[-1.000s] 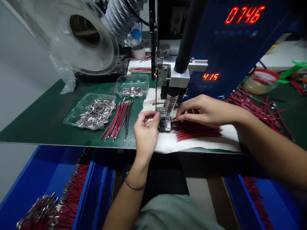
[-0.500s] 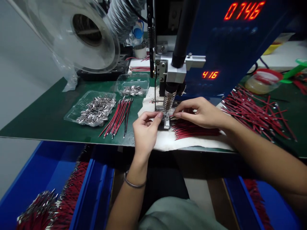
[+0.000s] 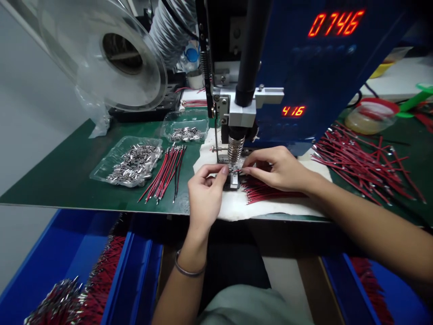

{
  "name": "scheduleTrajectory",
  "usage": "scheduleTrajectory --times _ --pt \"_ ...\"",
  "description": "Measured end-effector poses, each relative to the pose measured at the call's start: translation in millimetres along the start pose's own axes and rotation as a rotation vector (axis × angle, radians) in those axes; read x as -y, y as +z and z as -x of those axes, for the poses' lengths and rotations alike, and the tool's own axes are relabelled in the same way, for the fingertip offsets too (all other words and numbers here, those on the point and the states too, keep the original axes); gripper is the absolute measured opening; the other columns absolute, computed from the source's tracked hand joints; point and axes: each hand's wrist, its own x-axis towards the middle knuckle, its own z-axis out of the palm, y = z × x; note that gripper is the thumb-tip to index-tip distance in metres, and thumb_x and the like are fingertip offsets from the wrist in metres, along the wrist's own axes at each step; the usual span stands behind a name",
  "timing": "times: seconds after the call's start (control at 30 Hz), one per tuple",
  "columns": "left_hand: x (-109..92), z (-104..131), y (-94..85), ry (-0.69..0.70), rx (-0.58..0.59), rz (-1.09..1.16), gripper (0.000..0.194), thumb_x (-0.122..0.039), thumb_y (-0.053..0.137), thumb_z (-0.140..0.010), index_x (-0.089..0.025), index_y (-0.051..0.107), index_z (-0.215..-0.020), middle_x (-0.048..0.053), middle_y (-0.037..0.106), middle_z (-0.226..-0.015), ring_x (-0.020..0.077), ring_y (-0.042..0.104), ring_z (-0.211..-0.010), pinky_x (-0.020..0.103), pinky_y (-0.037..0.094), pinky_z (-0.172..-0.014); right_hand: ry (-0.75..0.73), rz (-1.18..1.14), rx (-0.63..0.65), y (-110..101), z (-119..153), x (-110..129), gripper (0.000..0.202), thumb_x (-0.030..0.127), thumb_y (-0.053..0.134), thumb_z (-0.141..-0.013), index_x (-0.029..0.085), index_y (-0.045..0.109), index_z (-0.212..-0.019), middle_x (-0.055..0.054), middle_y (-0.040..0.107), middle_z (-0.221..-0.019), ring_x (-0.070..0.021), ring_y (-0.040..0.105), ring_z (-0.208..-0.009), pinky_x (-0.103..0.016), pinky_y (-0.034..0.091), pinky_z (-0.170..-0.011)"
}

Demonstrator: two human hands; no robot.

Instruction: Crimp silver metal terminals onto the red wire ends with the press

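Under the spring-wrapped tip of the blue soldering machine (image 3: pixel 236 151) sits a small metal fixture (image 3: pixel 234 179). My left hand (image 3: pixel 207 192) is at the fixture's left side, thumb and forefinger pinched; what lies between them is too small to make out. From the right, my right hand (image 3: pixel 275 168) pinches a thin red wire (image 3: pixel 239 170), its end at the fixture. Beneath that hand, a row of red wires (image 3: pixel 259 193) lies on a white cloth (image 3: pixel 233 211).
Left of my hands are a bundle of red and black wires (image 3: pixel 164 174) and two clear trays of small metal parts (image 3: pixel 135 162). A loose wire pile (image 3: pixel 361 162) lies at right. Blue bins (image 3: pixel 83 243) sit below the table edge. A large clear reel (image 3: pixel 142 85) overhangs the left.
The view has shifted slightly, so the table sits a little lower. My right fingertips are slightly closer to the fixture with the red wire. The left hand keeps its pinch there.
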Motion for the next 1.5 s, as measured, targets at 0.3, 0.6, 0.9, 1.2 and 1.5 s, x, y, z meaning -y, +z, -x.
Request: scheduleTrajectory --times 0.3,0.6,0.9,1.2,1.5 --pt "-1.0 0.6 -0.8 0.031 0.023 -0.046 0.021 -0.034 0.070 -0.080 -0.014 0.068 -0.086 0.005 0.068 -0.084 0.0076 0.057 -0.060 0.016 0.043 -0.054 -0.024 0.004 -0.040 2.4 0.0 1.3 0.007 0.019 0.063 -0.085 0.014 0.068 -0.086 0.002 0.066 -0.076 -0.0044 0.054 -0.061 -0.015 0.041 -0.060" --pt "-1.5 1.5 0.9 0.064 0.004 -0.100 0.020 -0.033 0.069 -0.080 -0.014 0.067 -0.085 0.005 0.069 -0.084 0.0093 0.061 -0.063 0.018 0.046 -0.059 -0.041 0.035 -0.043 5.5 1.9 3.9 0.008 0.019 0.062 -0.085 0.013 0.067 -0.084 0.000 0.066 -0.075 -0.0061 0.054 -0.060 -0.017 0.041 -0.059" --pt "-1.3 1.4 0.8 0.050 0.005 -0.105 0.022 -0.034 0.069 -0.080 -0.013 0.066 -0.086 0.006 0.069 -0.085 0.0093 0.060 -0.061 0.018 0.045 -0.056 -0.007 0.044 -0.042 4.0 -0.5 8.4 0.008 0.020 0.062 -0.084 0.013 0.067 -0.081 -0.001 0.066 -0.073 -0.0078 0.053 -0.058 -0.020 0.040 -0.058" --pt "-0.5 1.3 0.2 0.052 -0.006 -0.135 0.023 -0.035 0.069 -0.080 -0.013 0.066 -0.086 0.006 0.068 -0.084 0.0118 0.062 -0.066 0.019 0.046 -0.058 0.000 0.048 -0.050 6.1 0.8 8.5 0.008 0.019 0.063 -0.083 0.013 0.067 -0.081 -0.001 0.066 -0.073 -0.0085 0.054 -0.058 -0.020 0.040 -0.058" --pt "-0.7 1.3 -0.4 0.051 0.000 -0.137 0.023 -0.034 0.069 -0.080 -0.013 0.066 -0.087 0.006 0.068 -0.084 0.0110 0.061 -0.065 0.019 0.045 -0.057 0.009 0.057 -0.053 5.8 1.3 8.1 0.010 0.021 0.061 -0.084 0.014 0.068 -0.082 -0.002 0.067 -0.075 -0.0100 0.057 -0.062 -0.021 0.041 -0.060"
